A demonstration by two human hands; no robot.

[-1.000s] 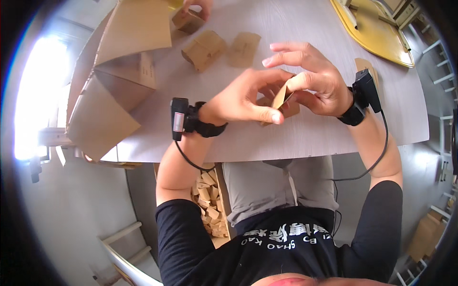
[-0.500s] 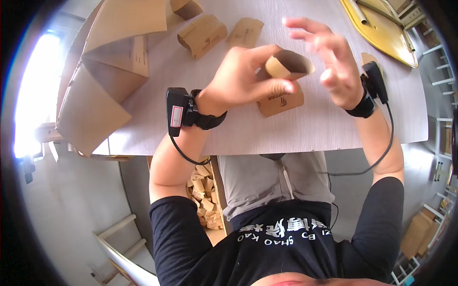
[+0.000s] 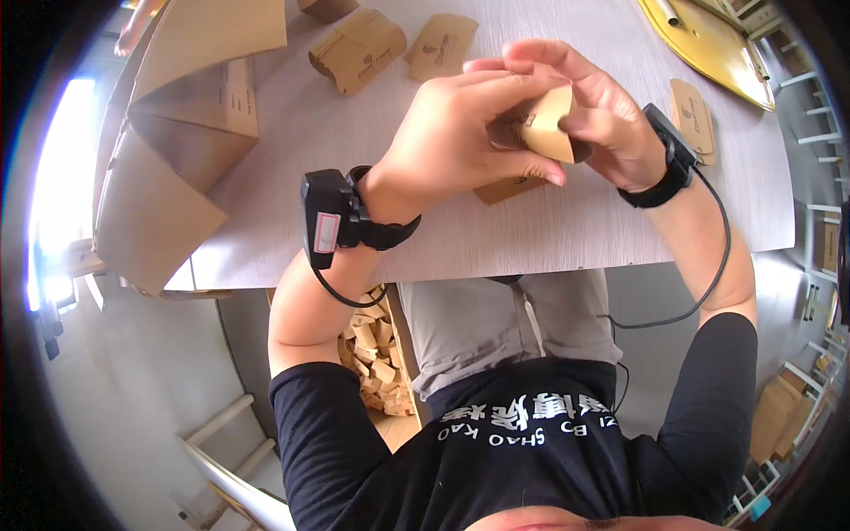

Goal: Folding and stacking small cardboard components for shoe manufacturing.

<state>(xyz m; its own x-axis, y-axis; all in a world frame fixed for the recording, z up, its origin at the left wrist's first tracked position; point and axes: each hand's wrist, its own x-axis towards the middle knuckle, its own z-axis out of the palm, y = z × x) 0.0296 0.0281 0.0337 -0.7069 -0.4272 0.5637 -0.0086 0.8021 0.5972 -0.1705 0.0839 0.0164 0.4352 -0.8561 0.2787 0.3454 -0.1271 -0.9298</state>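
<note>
My left hand (image 3: 460, 133) is wrapped round a small brown kraft pillow box (image 3: 547, 126), its open end turned to the right. My right hand (image 3: 606, 111) closes on that end, thumb against the curved flap and fingers behind it. Under my hands another brown pillow box (image 3: 509, 188) lies on the table, mostly covered by them. Beyond my left hand sit a puffed-out pillow box (image 3: 359, 51) and a flat one (image 3: 443, 46). A further flat piece (image 3: 693, 119) rests to the right of my right wrist.
A large open carton (image 3: 177, 177) stands at the left of the pale table (image 3: 328, 248). Part of another brown box (image 3: 328, 7) shows at the far edge. A yellow-topped folding stool (image 3: 708, 53) lies far right. Below, a container holds many small brown boxes (image 3: 376, 358).
My right hand has moved left onto the open end of the pillow box and now grips it. The box has turned slightly in my left hand, and the view has shifted a little.
</note>
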